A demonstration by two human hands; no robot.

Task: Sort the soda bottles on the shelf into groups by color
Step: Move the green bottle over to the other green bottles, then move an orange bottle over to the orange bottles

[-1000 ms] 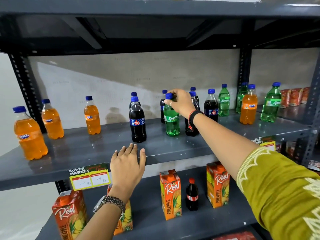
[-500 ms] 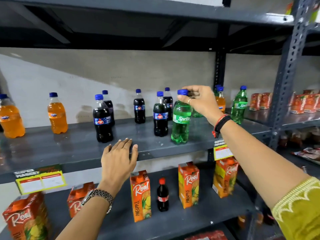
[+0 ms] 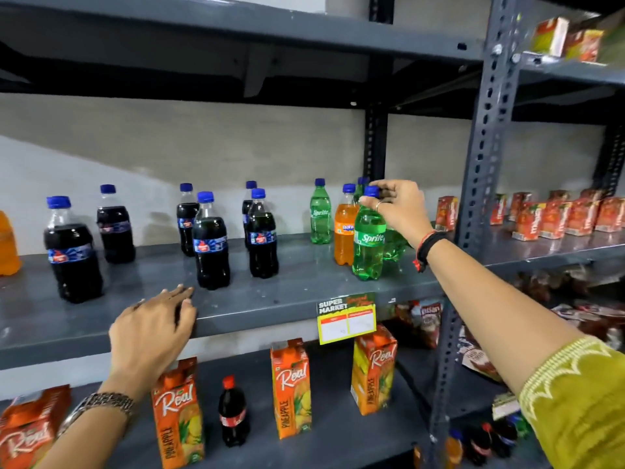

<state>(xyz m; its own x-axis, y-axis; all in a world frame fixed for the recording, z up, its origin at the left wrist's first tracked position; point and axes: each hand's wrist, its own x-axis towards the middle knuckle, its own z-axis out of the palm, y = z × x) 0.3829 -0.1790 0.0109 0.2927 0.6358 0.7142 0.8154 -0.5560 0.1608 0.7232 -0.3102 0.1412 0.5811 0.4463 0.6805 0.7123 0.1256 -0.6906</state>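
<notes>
My right hand (image 3: 399, 206) grips the blue cap of a green Sprite bottle (image 3: 369, 243) that stands on the grey shelf (image 3: 297, 289), at its right end. An orange Fanta bottle (image 3: 345, 228) stands just left of it, touching or nearly so. Another green Sprite bottle (image 3: 320, 214) stands further back, and more green bottles (image 3: 394, 243) are partly hidden behind my hand. Several dark cola bottles (image 3: 211, 245) stand in the middle and left. My left hand (image 3: 152, 330) rests flat on the shelf's front edge, holding nothing.
An orange bottle (image 3: 6, 243) is cut off at the left edge. A price tag (image 3: 346, 318) hangs on the shelf front. Juice cartons (image 3: 291, 389) and a small cola bottle (image 3: 233, 412) stand on the lower shelf. A perforated upright (image 3: 480, 164) separates red packets (image 3: 554, 216) to the right.
My right hand has carried the green Sprite bottle rightward along the shelf, past the cola bottles, and it now stands beside the orange bottle. The view has swung right.
</notes>
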